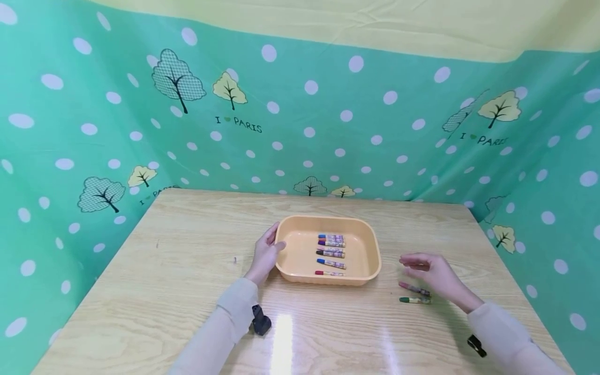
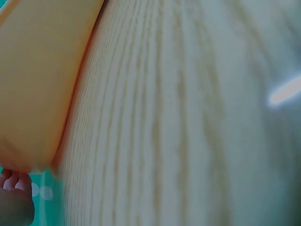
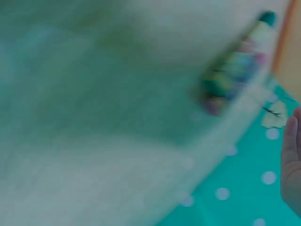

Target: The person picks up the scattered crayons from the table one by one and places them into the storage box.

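A peach plastic tray (image 1: 328, 222) sits on the table with several crayons lying in a column inside it, among them a blue crayon (image 1: 331, 263) and a red crayon (image 1: 330, 273). My left hand (image 1: 265, 256) grips the tray's left end, thumb over the rim. To the right of the tray, my right hand (image 1: 433, 272) hovers over the table with its fingers extended leftward and nothing visible in them. Just below it lie a pink crayon (image 1: 414, 289) and a green crayon (image 1: 415, 300), side by side. The green crayon (image 3: 235, 66) is blurred in the right wrist view.
The light wooden table (image 1: 197, 245) is backed and flanked by a green polka-dot cloth (image 1: 309, 120) with printed trees. Black wrist straps with small devices (image 1: 261, 320) hang at both sleeves. Glare streaks the table's front.
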`<state>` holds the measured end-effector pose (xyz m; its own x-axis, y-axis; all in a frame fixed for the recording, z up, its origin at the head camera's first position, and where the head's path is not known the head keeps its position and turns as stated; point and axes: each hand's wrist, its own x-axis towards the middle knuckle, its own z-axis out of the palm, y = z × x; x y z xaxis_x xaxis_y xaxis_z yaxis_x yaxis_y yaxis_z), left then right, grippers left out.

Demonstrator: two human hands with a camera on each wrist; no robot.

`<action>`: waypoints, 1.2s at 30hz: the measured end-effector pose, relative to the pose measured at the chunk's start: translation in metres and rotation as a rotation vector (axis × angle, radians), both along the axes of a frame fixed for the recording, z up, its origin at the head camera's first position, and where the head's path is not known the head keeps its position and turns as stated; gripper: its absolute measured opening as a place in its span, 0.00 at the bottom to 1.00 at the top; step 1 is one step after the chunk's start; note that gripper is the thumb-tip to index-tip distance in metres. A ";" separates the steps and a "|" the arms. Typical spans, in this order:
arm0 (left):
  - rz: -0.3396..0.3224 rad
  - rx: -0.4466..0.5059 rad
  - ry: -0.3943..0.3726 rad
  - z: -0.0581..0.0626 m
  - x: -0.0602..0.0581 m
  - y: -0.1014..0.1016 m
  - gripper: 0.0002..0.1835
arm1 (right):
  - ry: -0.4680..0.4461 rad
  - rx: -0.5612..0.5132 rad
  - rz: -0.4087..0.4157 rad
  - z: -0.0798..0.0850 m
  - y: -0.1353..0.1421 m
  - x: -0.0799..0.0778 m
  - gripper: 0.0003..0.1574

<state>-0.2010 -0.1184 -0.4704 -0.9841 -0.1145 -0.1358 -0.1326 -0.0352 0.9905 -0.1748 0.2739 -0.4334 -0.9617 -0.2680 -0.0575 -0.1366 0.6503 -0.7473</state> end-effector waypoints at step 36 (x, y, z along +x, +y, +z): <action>0.020 -0.011 0.003 -0.004 -0.001 0.001 0.34 | 0.054 0.137 -0.027 -0.040 0.028 0.010 0.13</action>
<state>-0.2024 -0.1172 -0.4746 -0.9820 -0.1352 -0.1319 -0.1294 -0.0273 0.9912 -0.1644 0.3022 -0.4735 -0.9712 -0.2349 -0.0395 -0.1552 0.7499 -0.6431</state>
